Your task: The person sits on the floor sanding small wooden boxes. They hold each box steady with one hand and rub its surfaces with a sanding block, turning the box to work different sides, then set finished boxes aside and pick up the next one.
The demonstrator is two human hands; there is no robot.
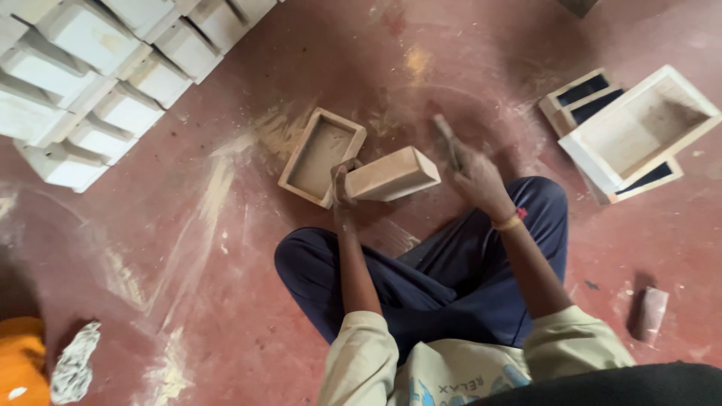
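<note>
— Left hand (344, 180)?
— Clamped on the near end of a tan block (392, 174), fingers curled round its edge. Fingertips hidden behind the block, thumb side hard to make out.
— And the block itself?
— Held just off the red floor (226, 248), tilted, in front of the crossed legs. Touching or overlapping the corner of an open tray (322, 155); cannot tell which.
— Right hand (475, 177)?
— Fingers closed together round a thin dark tool (445, 140), raised beside the block. Blurred, so kind of tool not clear; only its upper part showing above the fist.
— Anything on the wrist?
— A yellow band (510, 222) with a bit of red.
— Farther out?
— Upper left, white moulds (98, 83) in rows, cut off by the frame edge. Right, a pale open box (639, 128) lying over flat frames (583, 98) with dark insides, partly covered. Lower right, a small block (653, 312), smeared and dim. Lower left, a crumpled rag (75, 365) and something orange (21, 361), mostly out of frame.
— Dust?
— Pale streaks across the floor, thickest by the tray.
</note>
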